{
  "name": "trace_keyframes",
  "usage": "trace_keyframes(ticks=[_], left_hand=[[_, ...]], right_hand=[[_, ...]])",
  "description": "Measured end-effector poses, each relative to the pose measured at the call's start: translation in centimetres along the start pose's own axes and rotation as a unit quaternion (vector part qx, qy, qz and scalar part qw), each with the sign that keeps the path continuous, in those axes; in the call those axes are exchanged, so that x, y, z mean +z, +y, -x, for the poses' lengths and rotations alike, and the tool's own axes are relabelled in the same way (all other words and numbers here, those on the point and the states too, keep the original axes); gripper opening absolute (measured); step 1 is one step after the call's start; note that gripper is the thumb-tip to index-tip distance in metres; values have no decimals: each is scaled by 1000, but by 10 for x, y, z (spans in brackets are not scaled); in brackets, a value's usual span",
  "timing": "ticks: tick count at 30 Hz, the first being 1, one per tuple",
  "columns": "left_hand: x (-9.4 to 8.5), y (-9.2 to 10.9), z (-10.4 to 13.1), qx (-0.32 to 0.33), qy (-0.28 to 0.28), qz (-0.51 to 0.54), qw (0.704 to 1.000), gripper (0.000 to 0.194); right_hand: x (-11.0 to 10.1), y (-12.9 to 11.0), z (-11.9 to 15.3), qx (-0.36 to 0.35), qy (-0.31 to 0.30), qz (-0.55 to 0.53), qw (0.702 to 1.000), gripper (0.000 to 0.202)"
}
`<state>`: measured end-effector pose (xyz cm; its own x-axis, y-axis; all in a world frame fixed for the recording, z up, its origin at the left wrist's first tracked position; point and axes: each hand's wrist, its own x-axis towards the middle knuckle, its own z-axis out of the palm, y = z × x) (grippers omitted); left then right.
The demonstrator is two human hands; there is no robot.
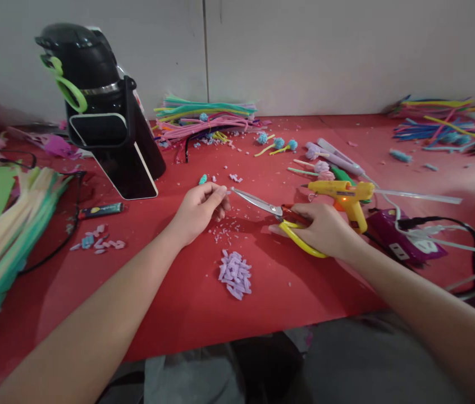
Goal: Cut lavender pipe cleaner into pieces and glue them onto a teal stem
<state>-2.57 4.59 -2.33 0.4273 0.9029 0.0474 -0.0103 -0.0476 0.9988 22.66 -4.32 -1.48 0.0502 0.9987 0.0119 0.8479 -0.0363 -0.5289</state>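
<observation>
My left hand (204,210) is closed in a pinch over the middle of the red table. A small pale lilac pipe-cleaner piece (229,191) shows at its fingertips, mostly hidden by them. My right hand (324,227) grips scissors (258,202) with yellow and orange handles. The scissor tips point left and reach the piece at my left fingertips; the blades look nearly closed. Fine clippings (227,230) lie scattered below the blades. Nearer the front edge is a heap of short lilac pieces (235,275).
A yellow glue gun (342,193) lies just beyond my right hand, beside a purple power strip (406,235) with cables. At the back left stands a black bottle (81,62) in a holder. Pipe-cleaner bundles (208,118) lie at the back; another bundle (14,241) is at left.
</observation>
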Motion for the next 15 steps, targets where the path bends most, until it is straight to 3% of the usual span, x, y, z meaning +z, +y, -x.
trace_keyframes(ticks=[15], left_hand=[[0,1,-1,-10,2,-9,1000,27]], right_hand=[[1,0,0,9,-8,13,1000,66]])
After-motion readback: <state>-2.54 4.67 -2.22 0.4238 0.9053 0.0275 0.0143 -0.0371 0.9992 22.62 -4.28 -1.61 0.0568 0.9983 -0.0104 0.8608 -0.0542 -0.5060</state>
